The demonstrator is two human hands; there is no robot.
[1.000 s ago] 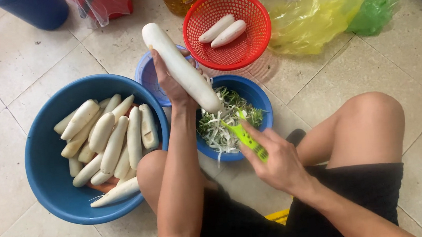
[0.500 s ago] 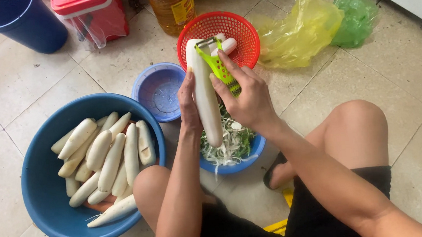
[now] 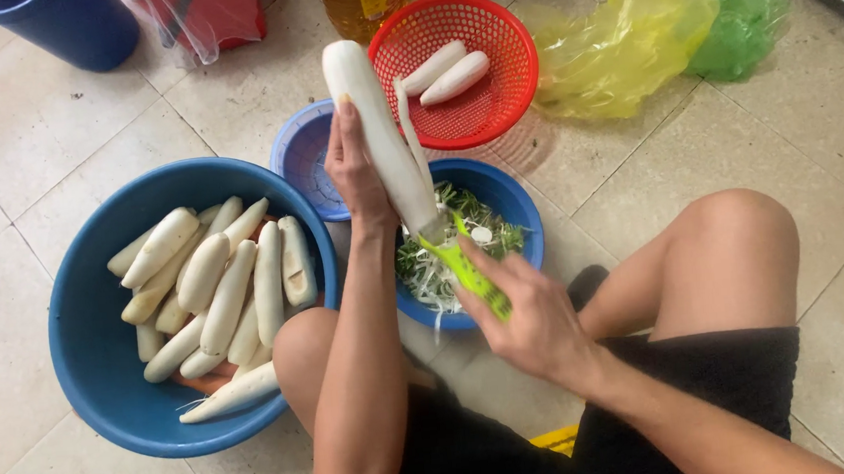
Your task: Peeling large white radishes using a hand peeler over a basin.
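I hold a long white radish (image 3: pixel 379 135) upright over the small blue bowl (image 3: pixel 514 200) that sits at six o'clock from the red basket (image 3: pixel 514 69). The radish looks firm and fairly heavy for its length, and its peeled skin is probably wet and slick, so I judge the best hold is around the lower middle, where it is thick enough to wrap. My left hand (image 3: pixel 357 172) is closed around it there, fingers curled behind, thumb side toward me. My right hand (image 3: pixel 534 323) is closed on the green peeler (image 3: pixel 470 273), whose blade end touches the bottom of the radish just above the bowl. A thin strip of peel (image 3: pixel 412 132) hangs off the radish on its three o'clock side. The bowl holds a heap of white and green peelings (image 3: pixel 434 266). At nine o'clock from my hands the big blue basin (image 3: pixel 91 363) is full of more radishes (image 3: pixel 230 282). Two peeled ones (image 3: pixel 444 73) lie in the basket. A yellow bag (image 3: pixel 628 45) lies on the floor at two o'clock.
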